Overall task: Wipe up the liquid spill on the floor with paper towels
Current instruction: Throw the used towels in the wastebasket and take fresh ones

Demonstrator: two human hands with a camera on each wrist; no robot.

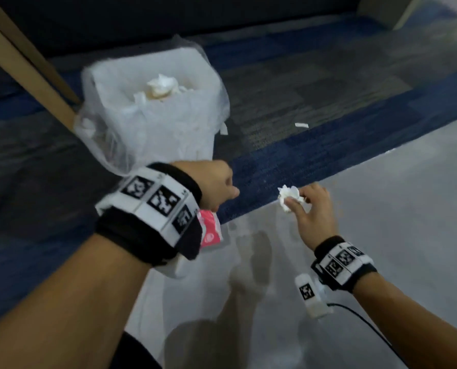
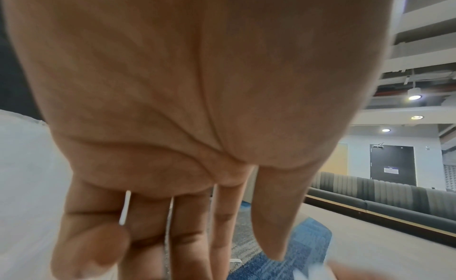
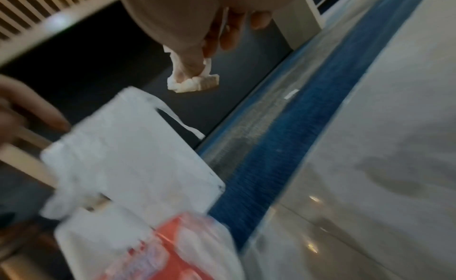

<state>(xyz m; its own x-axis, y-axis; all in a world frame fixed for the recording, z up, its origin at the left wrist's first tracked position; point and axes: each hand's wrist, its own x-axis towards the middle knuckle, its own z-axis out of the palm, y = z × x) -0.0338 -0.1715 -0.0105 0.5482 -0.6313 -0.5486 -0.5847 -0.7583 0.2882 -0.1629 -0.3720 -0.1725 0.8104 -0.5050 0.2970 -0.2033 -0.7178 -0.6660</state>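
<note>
The right hand [image 1: 315, 211] pinches a crumpled paper towel wad [image 1: 289, 197] above the damp smears [image 1: 259, 251] on the grey floor, seemingly bound for the lined wastebasket [image 1: 152, 115], while the left hand [image 1: 214, 183] hangs relaxed, holding nothing.

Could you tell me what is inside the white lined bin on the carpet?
Crumpled white paper towels lie at the top of the lined bin. Anything beneath them is covered.
</note>
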